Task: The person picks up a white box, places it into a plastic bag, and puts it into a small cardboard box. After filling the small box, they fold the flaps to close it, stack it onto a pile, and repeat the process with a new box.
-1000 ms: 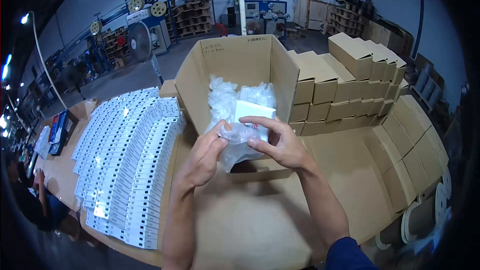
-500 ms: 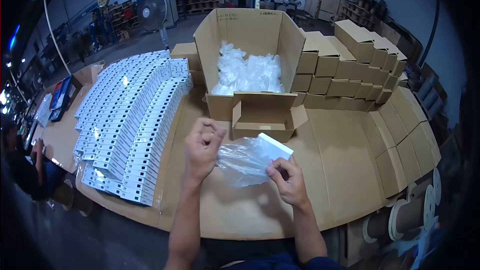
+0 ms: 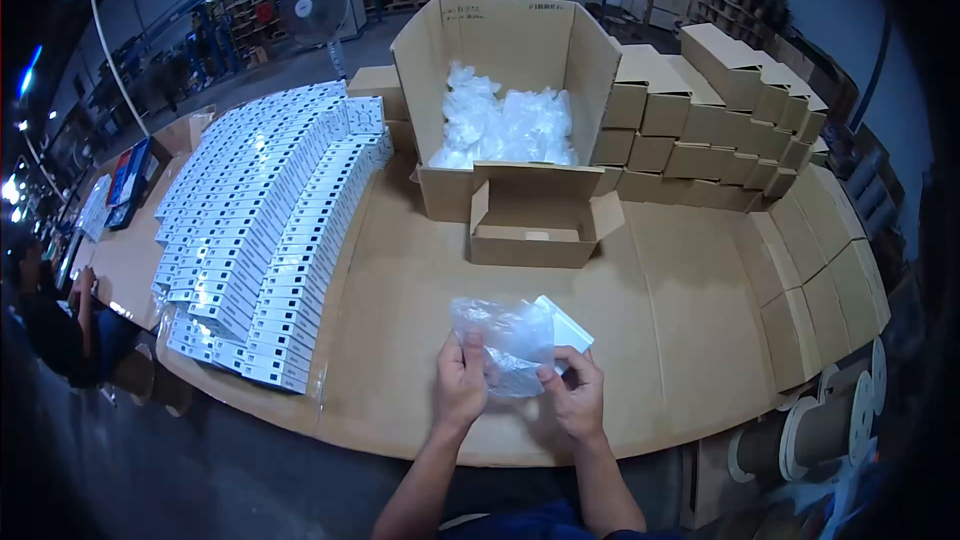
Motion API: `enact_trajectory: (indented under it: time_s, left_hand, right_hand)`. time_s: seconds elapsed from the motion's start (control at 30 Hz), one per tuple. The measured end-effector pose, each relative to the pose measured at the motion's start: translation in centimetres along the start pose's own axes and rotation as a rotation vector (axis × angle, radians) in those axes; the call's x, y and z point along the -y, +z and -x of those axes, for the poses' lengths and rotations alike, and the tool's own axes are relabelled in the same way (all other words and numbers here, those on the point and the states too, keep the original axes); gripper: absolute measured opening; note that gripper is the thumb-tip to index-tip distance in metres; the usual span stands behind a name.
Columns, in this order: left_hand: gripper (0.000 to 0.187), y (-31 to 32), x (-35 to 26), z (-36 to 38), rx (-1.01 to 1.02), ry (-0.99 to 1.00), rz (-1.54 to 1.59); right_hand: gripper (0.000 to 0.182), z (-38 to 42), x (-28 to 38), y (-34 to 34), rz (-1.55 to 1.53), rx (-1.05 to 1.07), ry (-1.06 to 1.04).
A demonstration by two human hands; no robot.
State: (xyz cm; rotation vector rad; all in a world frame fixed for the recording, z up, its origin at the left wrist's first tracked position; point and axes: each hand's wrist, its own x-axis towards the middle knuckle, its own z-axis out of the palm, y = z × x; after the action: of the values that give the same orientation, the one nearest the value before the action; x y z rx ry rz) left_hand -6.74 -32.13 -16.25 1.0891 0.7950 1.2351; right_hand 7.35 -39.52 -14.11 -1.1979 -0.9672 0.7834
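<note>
Over the front middle of the cardboard-covered table, my left hand [image 3: 463, 380] pinches the left side of a clear plastic bag [image 3: 500, 335]. My right hand [image 3: 577, 395] grips a flat white box [image 3: 568, 328] at its lower edge, with the bag's right side against its fingers. The white box lies partly behind or inside the bag; which one I cannot tell. Beyond the hands stands an open small cardboard box [image 3: 530, 252], its flaps spread, with a small pale item at its bottom.
A large carton [image 3: 505, 30] holds crumpled clear bags. Many white boxes [image 3: 270, 210] are stacked in rows on the left. Brown boxes [image 3: 680, 120] are piled at the back right, more [image 3: 820, 290] along the right edge. A person [image 3: 75, 310] sits at the far left.
My left hand has come down and right, from a raised pinch to the bag's side. The bag is now bunched rather than stretched out. The white box is slightly lower, and the view has shifted.
</note>
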Motion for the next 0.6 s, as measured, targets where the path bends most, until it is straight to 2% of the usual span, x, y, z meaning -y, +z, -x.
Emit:
enact_trajectory:
  time_s: [0.03, 0.13, 0.23, 0.3, 0.33, 0.37, 0.47, 0.5, 0.6]
  left_hand:
    - [0.032, 0.0, 0.4, 0.0, 0.023, 0.025, 0.034]
    - [0.030, -0.5, 0.4, -0.1, -0.030, -0.080, -0.083]
    - [0.017, -2.2, 1.9, -0.9, -0.234, 0.067, -0.186]
    - [0.018, -2.1, 1.7, -1.2, -0.269, 0.317, -0.326]
    - [0.022, -2.0, 0.8, -1.3, -0.290, 0.448, -0.395]
    - [0.032, -2.1, -0.9, -1.1, -0.212, 0.573, -0.608]
    - [0.035, -0.2, -4.2, -1.9, 0.041, 0.773, -0.847]
    - [0.035, 0.5, -5.0, -2.0, 0.087, 0.721, -0.882]
    - [0.034, 1.2, -5.7, -3.6, 0.271, 0.790, -1.023]
  right_hand:
    - [0.019, -0.1, -1.3, -0.2, 0.073, -0.006, -0.037]
    - [0.019, -0.1, -3.1, -0.4, 0.063, -0.045, -0.010]
    - [0.015, -0.3, -3.3, -0.1, 0.148, -0.131, -0.041]
    - [0.012, -0.5, -2.6, -0.7, 0.296, -0.134, -0.015]
    - [0.012, -0.7, -2.7, -0.9, 0.308, -0.142, -0.078]
    - [0.012, -0.9, -2.9, -0.8, 0.318, -0.147, -0.142]
    - [0.008, -0.9, -3.0, -0.9, 0.397, -0.124, -0.232]
    - [0.009, -1.2, -2.2, -0.7, 0.406, -0.110, -0.291]
    - [0.013, -1.4, -1.6, -0.9, 0.474, -0.074, -0.374]
